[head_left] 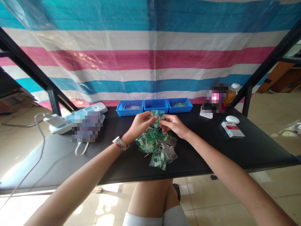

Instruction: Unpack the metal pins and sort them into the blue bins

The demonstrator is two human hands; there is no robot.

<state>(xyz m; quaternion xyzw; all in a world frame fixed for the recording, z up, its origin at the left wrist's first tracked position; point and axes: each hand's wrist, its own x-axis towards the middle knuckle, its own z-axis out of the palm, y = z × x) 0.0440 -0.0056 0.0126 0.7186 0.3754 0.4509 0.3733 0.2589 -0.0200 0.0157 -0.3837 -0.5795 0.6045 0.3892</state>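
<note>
Between my two hands I hold a small green-tinted plastic bag (158,113), raised just above the pile. My left hand (142,123) pinches its left side with thumb and fingers. At its right side, my right hand (173,124) grips the lower edge the same way. Under them spreads a heap of small green and clear plastic bags (149,141) with white and dark slim pieces inside. One green bag (158,159) lies at the front of the heap, beside a clear bag (170,153). What the held bag contains is too small to make out.
Behind the heap stand three joined blue bins (155,106); the outer two hold small bags. On the left are a power strip (94,108) and charger (54,121) with cable. On the right sit a cigarette box (232,129), a white oval object (232,119) and a bottle (232,91).
</note>
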